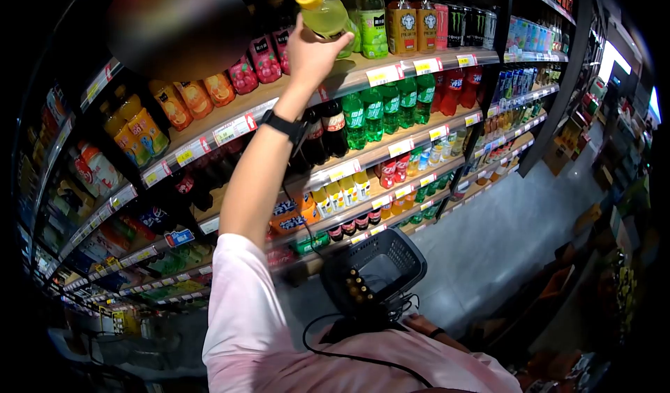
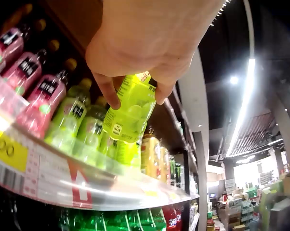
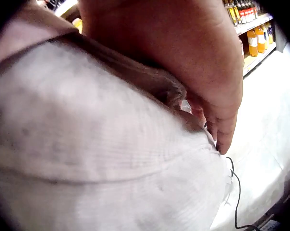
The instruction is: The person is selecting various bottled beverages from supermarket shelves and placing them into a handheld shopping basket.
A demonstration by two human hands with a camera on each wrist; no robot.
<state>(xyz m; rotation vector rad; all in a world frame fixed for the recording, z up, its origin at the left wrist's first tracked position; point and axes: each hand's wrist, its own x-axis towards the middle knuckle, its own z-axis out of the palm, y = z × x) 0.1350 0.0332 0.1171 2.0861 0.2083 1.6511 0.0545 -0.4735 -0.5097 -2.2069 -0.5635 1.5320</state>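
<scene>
My left hand (image 1: 312, 51) is raised at an upper shelf and grips a bottle of yellow-green juice (image 1: 326, 18) with a yellow cap. In the left wrist view, the fingers and thumb are on either side of the bottle (image 2: 131, 108), above a row of similar green bottles (image 2: 68, 118). Low down by my body, my right hand (image 1: 419, 324) is beside a dark shopping basket (image 1: 412, 253) that has several gold-topped bottles (image 1: 358, 286) in it. White cloth covers much of the right wrist view, and I cannot tell whether those fingers hold anything.
Pink juice bottles (image 1: 265, 59) stand left of the green ones, amber bottles (image 1: 403, 25) and cans to the right. A shelf edge with price tags (image 1: 385, 75) runs below. Green soda bottles (image 1: 373, 114) fill the shelf underneath. Grey floor (image 1: 481, 232) spreads to the right.
</scene>
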